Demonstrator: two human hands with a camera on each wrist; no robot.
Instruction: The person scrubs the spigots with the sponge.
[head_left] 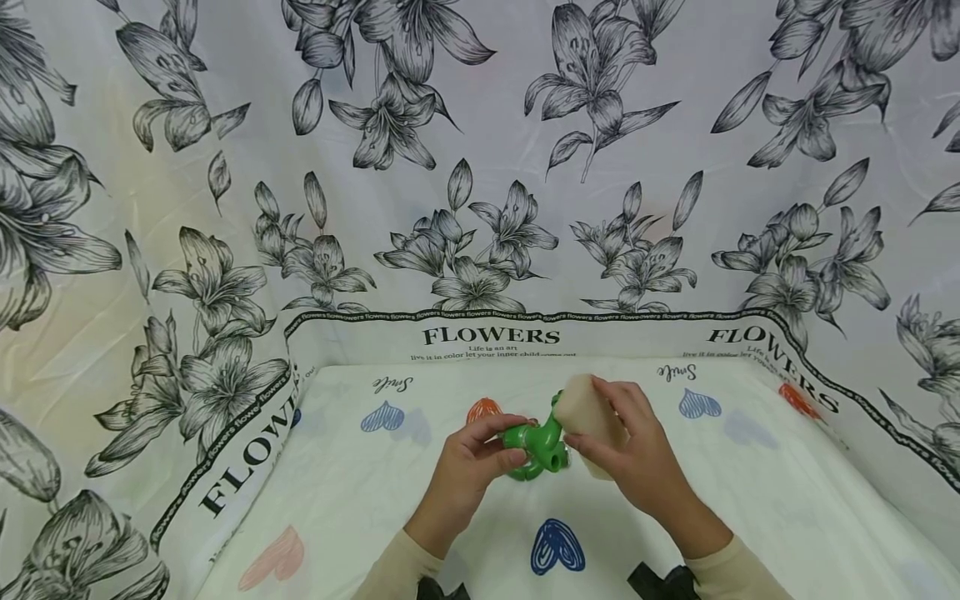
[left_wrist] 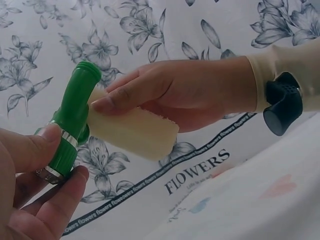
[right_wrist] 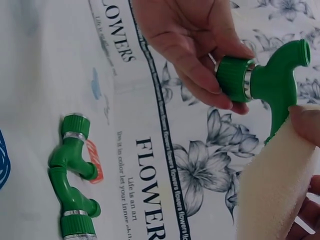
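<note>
Left hand: my left hand [head_left: 465, 468], low in the middle of the head view, pinches the ribbed collar of a green pipe [head_left: 546, 442] between thumb and fingers.
Right hand: my right hand [head_left: 636, 442], right of the middle, grips a cream sponge [head_left: 588, 410], thumb on 1 face and the other fingers round the far side.
Green pipe: held up off the table [head_left: 352, 492], between my 2 hands; its curved spout points to the upper right of the right wrist view, and 1 silver band shows beside the collar.
Sponge: against the pipe's side branch, hiding the end of it at the right of the right wrist view; how hard it presses I cannot tell.
Other pipes: 2 more green pieces lie at the lower left of the right wrist view, an upper pipe [right_wrist: 70, 150] and a lower pipe [right_wrist: 69, 194], their bends meeting.
Hearts: an orange heart [head_left: 483, 408] shows just above my left fingers, a dark blue heart [head_left: 557, 547] at the bottom middle.
Wrist: a black device [left_wrist: 283, 100] sits on my right cuff, upper right of the left wrist view.
Backdrop: a flower-print curtain [head_left: 487, 125] fills the upper frame.
</note>
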